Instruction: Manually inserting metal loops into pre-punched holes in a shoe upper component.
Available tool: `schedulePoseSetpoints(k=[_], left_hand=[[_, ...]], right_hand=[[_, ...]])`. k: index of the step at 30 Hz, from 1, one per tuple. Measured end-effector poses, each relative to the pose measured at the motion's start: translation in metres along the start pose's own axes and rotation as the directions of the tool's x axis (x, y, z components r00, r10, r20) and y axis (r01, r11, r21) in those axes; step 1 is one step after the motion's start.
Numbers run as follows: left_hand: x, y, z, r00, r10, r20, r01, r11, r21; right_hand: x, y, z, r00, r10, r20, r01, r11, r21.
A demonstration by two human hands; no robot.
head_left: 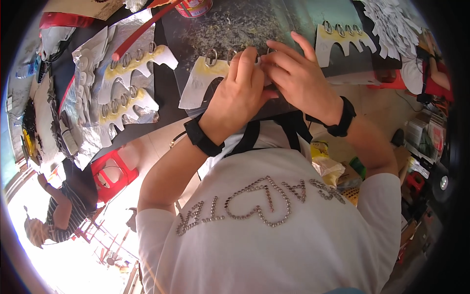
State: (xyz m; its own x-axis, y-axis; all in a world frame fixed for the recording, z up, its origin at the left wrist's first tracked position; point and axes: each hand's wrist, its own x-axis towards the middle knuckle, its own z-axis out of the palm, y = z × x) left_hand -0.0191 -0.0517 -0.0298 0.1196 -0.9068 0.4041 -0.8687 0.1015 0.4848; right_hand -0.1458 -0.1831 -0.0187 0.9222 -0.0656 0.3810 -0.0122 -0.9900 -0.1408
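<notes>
A white, arch-cut piece (pixel 194 89) with yellowish glue along its upper edge lies on the dark table in front of me. Oval metal rings (pixel 211 58) stand along that edge. My left hand (pixel 240 90) is closed over the piece's right part, its fingertips pinched at a ring. My right hand (pixel 303 81) meets it there with bent fingers, the forefinger raised. What the right fingertips pinch is hidden, and the hands cover the piece's right end. Another such ringed white piece (pixel 324 49) lies to the right.
At left, foil (pixel 149 105) carries two ringed pieces (pixel 131 68) and several plain white ones. A red stick (pixel 142 35) crosses near a red tin (pixel 194 7). White cut pieces (pixel 391 24) are heaped at far right. A red stool (pixel 115 174) and another person (pixel 63 210) are at lower left.
</notes>
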Motion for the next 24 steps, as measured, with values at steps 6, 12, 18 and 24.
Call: schedulePoseSetpoints(k=[6, 12, 18, 24], left_hand=[[0.0001, 0.0005, -0.0035, 0.998, -0.003, 0.057, 0.003, 1.0, 0.01], [0.0006, -0.0011, -0.0057, 0.997, -0.013, 0.081, 0.013, 1.0, 0.007], [-0.0007, -0.0043, -0.0054, 0.996, 0.019, 0.086, -0.021, 1.0, 0.015], [-0.0033, -0.0004, -0.0056, 0.995, 0.024, 0.101, -0.029, 0.998, 0.048]], right_hand=[[-0.0006, -0.0001, 0.0008, 0.999, 0.035, -0.009, -0.034, 0.999, 0.039], [-0.0015, 0.0016, 0.004, 0.998, 0.04, -0.038, -0.038, 0.998, 0.052], [-0.0004, -0.001, 0.003, 0.997, 0.061, -0.036, -0.059, 0.996, 0.063], [-0.0002, -0.0019, -0.0002, 0.998, 0.063, -0.006, -0.062, 0.995, 0.083]])
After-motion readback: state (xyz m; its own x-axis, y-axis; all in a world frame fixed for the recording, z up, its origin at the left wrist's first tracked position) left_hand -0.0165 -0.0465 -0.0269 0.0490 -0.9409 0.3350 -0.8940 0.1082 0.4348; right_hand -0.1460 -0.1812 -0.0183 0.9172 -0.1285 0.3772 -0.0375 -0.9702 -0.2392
